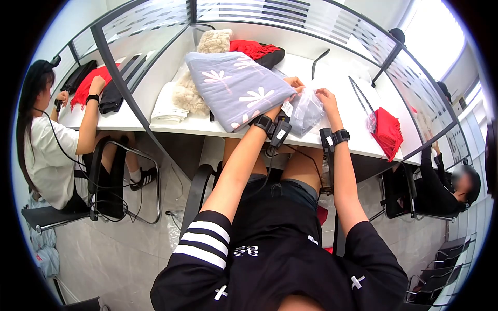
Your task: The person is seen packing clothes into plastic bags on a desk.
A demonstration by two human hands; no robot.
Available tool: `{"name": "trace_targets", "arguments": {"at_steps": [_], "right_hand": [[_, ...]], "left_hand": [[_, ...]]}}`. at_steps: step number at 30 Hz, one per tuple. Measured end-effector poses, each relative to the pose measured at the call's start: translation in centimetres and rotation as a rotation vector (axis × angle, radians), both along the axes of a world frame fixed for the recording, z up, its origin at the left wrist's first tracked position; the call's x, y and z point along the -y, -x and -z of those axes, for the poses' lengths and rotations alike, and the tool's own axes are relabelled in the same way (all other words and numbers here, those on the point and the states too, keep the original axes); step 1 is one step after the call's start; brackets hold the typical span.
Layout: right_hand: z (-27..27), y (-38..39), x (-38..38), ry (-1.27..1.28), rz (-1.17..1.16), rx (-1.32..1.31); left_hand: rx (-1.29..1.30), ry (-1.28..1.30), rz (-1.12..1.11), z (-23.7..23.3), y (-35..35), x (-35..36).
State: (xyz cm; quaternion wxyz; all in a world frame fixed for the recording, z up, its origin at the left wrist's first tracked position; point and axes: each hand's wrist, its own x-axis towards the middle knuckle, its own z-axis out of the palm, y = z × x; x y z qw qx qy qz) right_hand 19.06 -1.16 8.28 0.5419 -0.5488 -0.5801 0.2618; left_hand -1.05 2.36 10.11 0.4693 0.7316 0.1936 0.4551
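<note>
Your desk (345, 78) lies straight ahead, above your knees. On it, the folded quilt (236, 88) sits just left of your hands. The plastic bag (307, 110) is to its right, held between your left hand (293, 83) and right hand (326, 96). Behind the quilt lie a fleece (212, 42) and a scarf (253, 48), and at its left a folded cloth (167, 106). A bagged cloth (388, 130) lies well to the right. Beyond the partition (111, 57) on your left, another person (46, 147) sits at the next desk.
</note>
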Motion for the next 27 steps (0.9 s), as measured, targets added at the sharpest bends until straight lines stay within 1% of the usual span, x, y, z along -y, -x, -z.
{"name": "trace_targets", "arguments": {"at_steps": [6, 11, 27], "right_hand": [[-0.33, 0.28, 0.35, -0.008, -0.012, 0.012], [-0.23, 0.25, 0.29, 0.005, 0.023, 0.024], [0.07, -0.15, 0.07, 0.014, -0.005, 0.016]], "left_hand": [[-0.034, -0.032, -0.035, 0.23, 0.06, 0.11], [-0.052, -0.048, -0.039, -0.03, -0.06, 0.08], [-0.121, -0.077, -0.062, 0.17, 0.02, 0.08]]}}
